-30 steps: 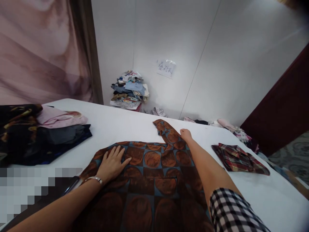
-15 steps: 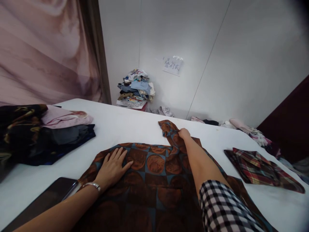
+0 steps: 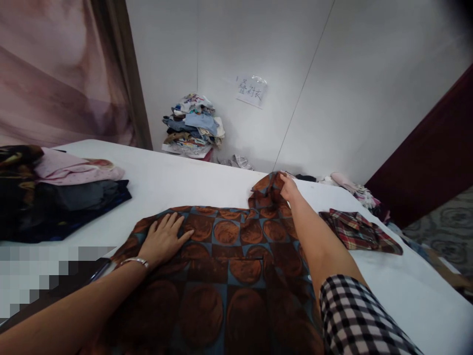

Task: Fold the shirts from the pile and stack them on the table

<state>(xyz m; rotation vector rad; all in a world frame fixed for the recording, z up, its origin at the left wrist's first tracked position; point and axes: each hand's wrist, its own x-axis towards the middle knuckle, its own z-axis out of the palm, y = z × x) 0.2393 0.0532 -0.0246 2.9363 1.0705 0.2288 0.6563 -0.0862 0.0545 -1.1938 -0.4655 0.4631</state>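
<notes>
A brown shirt (image 3: pixel 227 231) patterned with rust-coloured circles and blue squares lies spread over the near part of the table, running past the bottom of the view. Flat on its upper left side rests my left hand (image 3: pixel 162 239), fingers spread, a silver bracelet at the wrist. My right hand (image 3: pixel 288 188) is closed on a piece of the shirt at its far right corner, where the cloth stands up in folds. My right forearm, in a checked sleeve, covers part of the shirt's right side.
The white table (image 3: pixel 192 182) carries piled dark and pink clothes (image 3: pixel 84 195) at left and a folded plaid shirt (image 3: pixel 362 231) at right. Beyond its far edge rises a tall clothes stack (image 3: pixel 195 125). A handwritten sign (image 3: pixel 252 91) hangs on the wall.
My right hand has drawn its piece of the shirt up and outward, and the right side of the cloth has shifted inward. My left hand stays flat on the shirt. The view has turned slightly right.
</notes>
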